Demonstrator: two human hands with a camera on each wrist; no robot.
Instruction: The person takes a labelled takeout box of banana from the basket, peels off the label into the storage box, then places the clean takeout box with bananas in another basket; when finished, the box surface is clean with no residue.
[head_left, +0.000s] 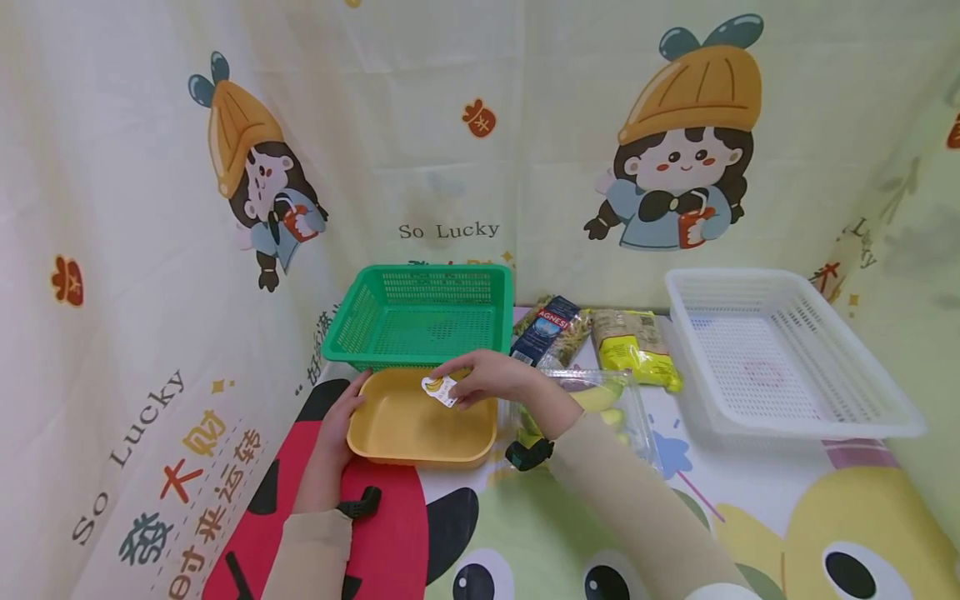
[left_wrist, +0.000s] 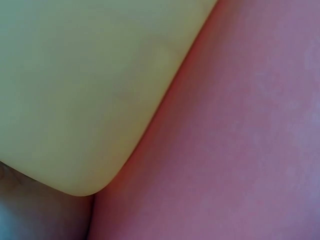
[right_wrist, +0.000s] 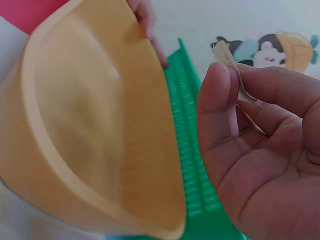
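In the head view, the right hand (head_left: 489, 377) is at the centre of the frame, above the yellow basin (head_left: 420, 433). Its thumb and index finger pinch a small white paper label (head_left: 438, 390) with a yellow picture on it. The right wrist view shows this pinch in the right half: the label is slightly curled and stands edge-on between the fingertips, apart from the basin's rim.

The left hand (head_left: 342, 418), left of centre in the head view, grips the basin's left rim near its upper-left corner. The left wrist view shows mostly the basin's wall, blurred.

Just beyond the basin stands a green plastic basket (head_left: 420, 325). Right of centre, partly hidden by the right forearm, a clear plastic box (head_left: 643, 429) holds yellow-green items too obscured to name. Above it lie an AGNESI pasta bag (head_left: 546, 329) and, just beside that, a clear-and-yellow bag (head_left: 634, 350). A white plastic basket (head_left: 765, 367) stands at the right. A cartoon-print tablecloth (head_left: 540, 533) covers the bottom of the frame; a printed curtain (head_left: 375, 158) fills the top.
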